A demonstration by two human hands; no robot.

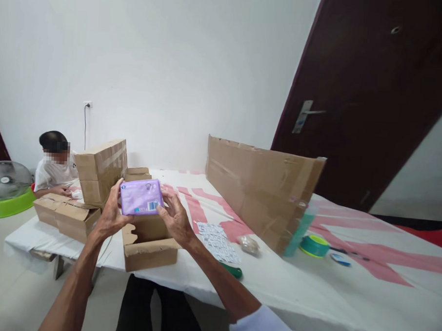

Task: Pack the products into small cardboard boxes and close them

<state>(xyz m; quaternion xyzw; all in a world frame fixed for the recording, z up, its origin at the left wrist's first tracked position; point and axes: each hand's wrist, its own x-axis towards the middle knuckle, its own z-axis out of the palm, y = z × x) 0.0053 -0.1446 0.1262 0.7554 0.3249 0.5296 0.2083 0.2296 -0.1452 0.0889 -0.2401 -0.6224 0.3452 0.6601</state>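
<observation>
Between my two hands is a purple soft packet with a barcode on its lower right, apparently a pack of tissues or pads. My left hand grips its left end, with the thumb underneath. At the opposite end, my right hand closes on the lower right corner. The packet is raised above an open cardboard box at the table's near edge. Inside that box it is dark, and its contents cannot be made out.
A tall flattened cardboard piece stands on the cloth-covered table. Nearby lie a printed sheet, a clear bag, a green-handled tool and tape. Cartons stand left; a person sits behind them.
</observation>
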